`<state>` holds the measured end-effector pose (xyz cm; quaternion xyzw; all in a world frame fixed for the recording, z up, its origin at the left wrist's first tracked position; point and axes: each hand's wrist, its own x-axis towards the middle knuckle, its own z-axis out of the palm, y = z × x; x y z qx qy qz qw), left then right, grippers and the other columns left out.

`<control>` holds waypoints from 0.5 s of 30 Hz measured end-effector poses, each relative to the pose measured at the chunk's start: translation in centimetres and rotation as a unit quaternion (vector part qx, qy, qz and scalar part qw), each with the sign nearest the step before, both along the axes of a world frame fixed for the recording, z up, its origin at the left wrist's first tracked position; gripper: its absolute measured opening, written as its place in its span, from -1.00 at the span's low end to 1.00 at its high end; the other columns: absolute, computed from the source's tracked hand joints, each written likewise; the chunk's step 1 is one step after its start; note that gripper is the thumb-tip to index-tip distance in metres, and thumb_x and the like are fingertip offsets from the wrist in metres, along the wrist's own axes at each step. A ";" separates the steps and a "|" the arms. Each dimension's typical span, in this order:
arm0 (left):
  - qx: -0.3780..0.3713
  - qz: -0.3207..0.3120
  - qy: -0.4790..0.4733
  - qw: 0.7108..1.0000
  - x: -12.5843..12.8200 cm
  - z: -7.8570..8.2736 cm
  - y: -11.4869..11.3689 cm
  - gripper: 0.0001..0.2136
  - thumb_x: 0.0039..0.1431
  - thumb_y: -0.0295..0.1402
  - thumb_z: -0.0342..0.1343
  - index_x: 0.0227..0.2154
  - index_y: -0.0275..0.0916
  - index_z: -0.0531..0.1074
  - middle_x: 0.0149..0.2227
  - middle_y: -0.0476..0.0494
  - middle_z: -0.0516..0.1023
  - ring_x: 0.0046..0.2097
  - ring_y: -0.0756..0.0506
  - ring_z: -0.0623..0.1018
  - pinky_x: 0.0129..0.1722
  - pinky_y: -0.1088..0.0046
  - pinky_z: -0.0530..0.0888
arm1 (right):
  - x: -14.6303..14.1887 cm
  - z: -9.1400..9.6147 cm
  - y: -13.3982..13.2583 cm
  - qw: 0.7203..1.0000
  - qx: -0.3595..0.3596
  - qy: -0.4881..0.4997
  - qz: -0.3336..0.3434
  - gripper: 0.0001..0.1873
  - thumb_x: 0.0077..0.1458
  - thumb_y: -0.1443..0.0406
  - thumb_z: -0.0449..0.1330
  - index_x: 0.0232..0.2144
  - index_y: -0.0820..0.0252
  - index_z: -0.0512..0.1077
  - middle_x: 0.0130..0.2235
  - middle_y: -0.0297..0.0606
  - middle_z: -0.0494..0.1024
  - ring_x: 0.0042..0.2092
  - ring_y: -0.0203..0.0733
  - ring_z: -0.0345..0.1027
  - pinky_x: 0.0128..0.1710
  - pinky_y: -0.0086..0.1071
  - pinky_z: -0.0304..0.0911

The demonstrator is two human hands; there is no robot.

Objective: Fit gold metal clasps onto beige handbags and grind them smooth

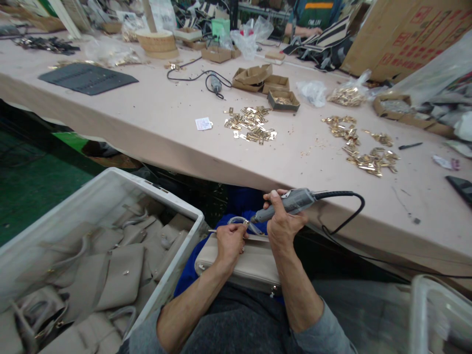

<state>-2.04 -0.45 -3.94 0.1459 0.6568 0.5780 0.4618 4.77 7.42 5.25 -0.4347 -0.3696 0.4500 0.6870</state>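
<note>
A beige handbag (239,260) lies across my lap. My left hand (231,241) is closed at its far edge, the fingers pinching near the base of the pale handle (238,220). In my right hand (283,221) is a grey electric screwdriver (289,204), its black cord running off to the right. The tool slants down to the left, and its tip comes close to my left fingertips. My left fingers cover the spot at the tip, so contact there cannot be made out.
A white bin (199,219) of beige bags stands at my left. On the table (165,128) lie gold metal fittings (252,123), more gold pieces (372,160), small cardboard boxes (283,102), and another corded screwdriver (216,84). A co-worker (313,19) is across the table.
</note>
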 end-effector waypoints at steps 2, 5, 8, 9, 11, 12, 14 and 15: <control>0.004 -0.003 0.005 1.000 0.0 0.0 0.0 -0.69 0.01 -0.15 0.29 -0.65 -0.29 0.51 -0.78 0.03 0.28 -0.76 0.06 0.18 -0.79 0.54 0.08 | 0.0 0.1 -0.1 1.000 0.000 -0.008 0.003 -0.64 0.03 0.14 0.43 -0.24 0.23 0.45 -0.40 -0.24 0.62 -0.51 -0.27 0.43 -0.51 -0.40 0.37; 0.002 -0.005 0.014 1.000 0.1 -0.1 -0.1 -0.68 0.02 -0.15 0.29 -0.67 -0.28 0.51 -0.80 0.05 0.23 -0.76 0.06 0.18 -0.78 0.54 0.08 | 0.0 0.1 -0.3 1.000 -0.001 -0.020 0.006 -0.63 0.04 0.13 0.43 -0.23 0.22 0.46 -0.39 -0.24 0.62 -0.51 -0.27 0.42 -0.50 -0.39 0.37; -0.002 -0.006 0.021 1.000 0.1 -0.5 -0.1 -0.67 0.02 -0.12 0.29 -0.65 -0.28 0.52 -0.78 0.04 0.27 -0.76 0.06 0.19 -0.77 0.54 0.08 | 0.0 0.1 -0.4 0.999 0.004 -0.029 0.012 -0.65 0.05 0.14 0.43 -0.23 0.22 0.46 -0.39 -0.25 0.62 -0.51 -0.27 0.42 -0.48 -0.38 0.39; 0.000 -0.009 0.022 1.000 0.1 -0.6 -0.1 -0.66 0.03 -0.11 0.29 -0.64 -0.28 0.52 -0.77 0.03 0.29 -0.75 0.06 0.20 -0.77 0.54 0.08 | 0.0 0.1 -0.5 0.999 0.007 -0.032 0.015 -0.66 0.05 0.14 0.43 -0.23 0.22 0.46 -0.39 -0.25 0.62 -0.51 -0.28 0.42 -0.47 -0.38 0.39; 0.007 -0.013 0.022 1.000 0.1 -0.9 -0.1 -0.65 0.04 -0.09 0.29 -0.63 -0.28 0.53 -0.75 0.01 0.32 -0.74 0.06 0.21 -0.77 0.54 0.08 | 0.0 0.0 -0.5 0.999 0.011 -0.039 0.017 -0.67 0.06 0.15 0.43 -0.24 0.22 0.47 -0.40 -0.26 0.62 -0.51 -0.28 0.42 -0.46 -0.37 0.40; 0.010 -0.014 0.021 1.000 0.0 -1.1 -0.1 -0.65 0.04 -0.08 0.30 -0.62 -0.29 0.54 -0.74 0.00 0.34 -0.74 0.06 0.21 -0.77 0.53 0.08 | 0.0 0.0 -0.5 0.999 0.014 -0.042 0.018 -0.67 0.06 0.15 0.43 -0.25 0.22 0.47 -0.41 -0.26 0.61 -0.51 -0.28 0.42 -0.45 -0.37 0.40; 0.014 -0.015 0.019 1.000 0.0 -1.2 -0.2 -0.65 0.04 -0.08 0.30 -0.60 -0.29 0.55 -0.71 -0.02 0.38 -0.73 0.06 0.22 -0.76 0.52 0.09 | 0.0 0.1 -0.5 0.998 0.018 -0.047 0.022 -0.68 0.06 0.15 0.43 -0.25 0.23 0.48 -0.42 -0.27 0.61 -0.52 -0.28 0.42 -0.46 -0.37 0.40; 0.012 -0.015 0.018 1.000 0.0 -1.1 -0.2 -0.65 0.03 -0.08 0.31 -0.59 -0.30 0.55 -0.70 -0.04 0.40 -0.73 0.06 0.23 -0.75 0.52 0.10 | 0.0 0.2 -0.5 0.998 0.020 -0.050 0.026 -0.67 0.05 0.16 0.43 -0.25 0.24 0.48 -0.42 -0.27 0.60 -0.52 -0.28 0.42 -0.46 -0.37 0.40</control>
